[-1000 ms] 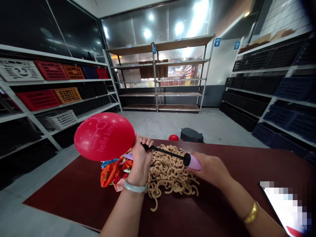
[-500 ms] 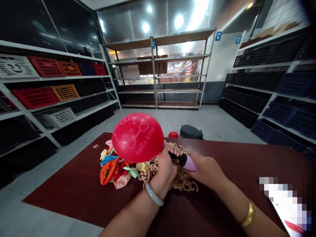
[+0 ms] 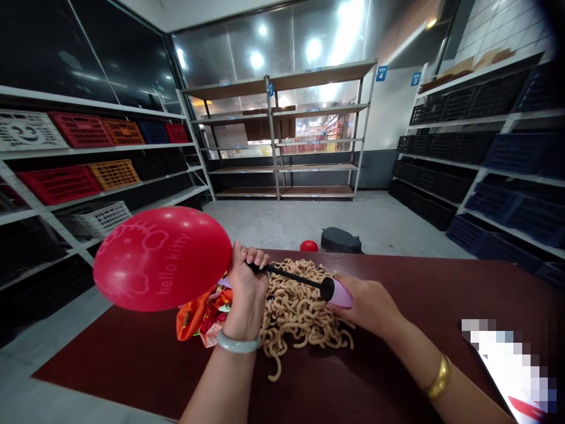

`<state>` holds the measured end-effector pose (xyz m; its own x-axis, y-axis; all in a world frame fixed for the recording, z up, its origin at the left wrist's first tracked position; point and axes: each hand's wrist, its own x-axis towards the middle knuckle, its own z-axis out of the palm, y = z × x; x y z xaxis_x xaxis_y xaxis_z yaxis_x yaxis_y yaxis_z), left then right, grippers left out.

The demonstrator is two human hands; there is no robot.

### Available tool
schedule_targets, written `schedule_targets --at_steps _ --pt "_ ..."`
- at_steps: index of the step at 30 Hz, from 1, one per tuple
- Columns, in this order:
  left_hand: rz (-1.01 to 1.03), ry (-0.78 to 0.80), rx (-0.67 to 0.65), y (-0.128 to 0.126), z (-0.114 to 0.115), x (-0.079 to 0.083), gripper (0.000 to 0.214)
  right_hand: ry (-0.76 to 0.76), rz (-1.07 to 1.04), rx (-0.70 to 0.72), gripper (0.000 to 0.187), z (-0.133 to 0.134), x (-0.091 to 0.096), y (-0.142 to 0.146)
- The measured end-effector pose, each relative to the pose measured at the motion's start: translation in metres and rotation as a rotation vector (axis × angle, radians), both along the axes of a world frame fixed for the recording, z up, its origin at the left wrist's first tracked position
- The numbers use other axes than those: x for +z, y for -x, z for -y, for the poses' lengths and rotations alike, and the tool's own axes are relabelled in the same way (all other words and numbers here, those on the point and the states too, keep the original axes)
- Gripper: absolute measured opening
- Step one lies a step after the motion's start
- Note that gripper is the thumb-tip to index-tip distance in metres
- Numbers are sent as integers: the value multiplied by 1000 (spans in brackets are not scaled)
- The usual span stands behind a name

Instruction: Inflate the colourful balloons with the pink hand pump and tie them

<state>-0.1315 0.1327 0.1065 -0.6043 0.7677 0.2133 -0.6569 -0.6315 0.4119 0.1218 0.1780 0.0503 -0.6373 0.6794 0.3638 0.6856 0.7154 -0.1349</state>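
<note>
A big red balloon (image 3: 159, 259) with "hello kitty" printed on it swells out to the left of my left hand (image 3: 247, 274). That hand is closed round the balloon's neck and the black end of a hand-held balloon pump. The pump's black rod (image 3: 293, 275) stretches, pulled out, between my hands. My right hand (image 3: 368, 303) grips the pump's lilac end (image 3: 341, 293). Below lies a pile of tan, curled, worm-like pieces (image 3: 304, 318). Limp, colourful balloons (image 3: 198, 315) lie to its left, partly hidden by the red balloon and my left hand.
Everything rests on a dark red-brown table (image 3: 415, 353). A pixelated flat object (image 3: 507, 365) lies at its right. Beyond the far edge are a red round thing (image 3: 309, 245) and a dark grey seat-like object (image 3: 341, 239). Shelves with crates (image 3: 66, 179) stand along the sides.
My left hand has moved left with the red balloon, away from my right hand, so the pump's rod is drawn out. The balloon looks bigger. My right hand has hardly moved.
</note>
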Motion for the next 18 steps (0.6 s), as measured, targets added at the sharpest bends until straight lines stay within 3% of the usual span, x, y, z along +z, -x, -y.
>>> schedule_targets --at_steps 10,14,18 --pt "-36 170 -152 -103 -7 -26 40 53 -41 -7 42 11 -2 10" --pt "-39 192 -169 -107 -9 -30 44 46 -33 -11 42 13 -2 11" --pt "-31 181 -142 -80 -9 -18 41 40 -49 -5 45 11 -1 12"
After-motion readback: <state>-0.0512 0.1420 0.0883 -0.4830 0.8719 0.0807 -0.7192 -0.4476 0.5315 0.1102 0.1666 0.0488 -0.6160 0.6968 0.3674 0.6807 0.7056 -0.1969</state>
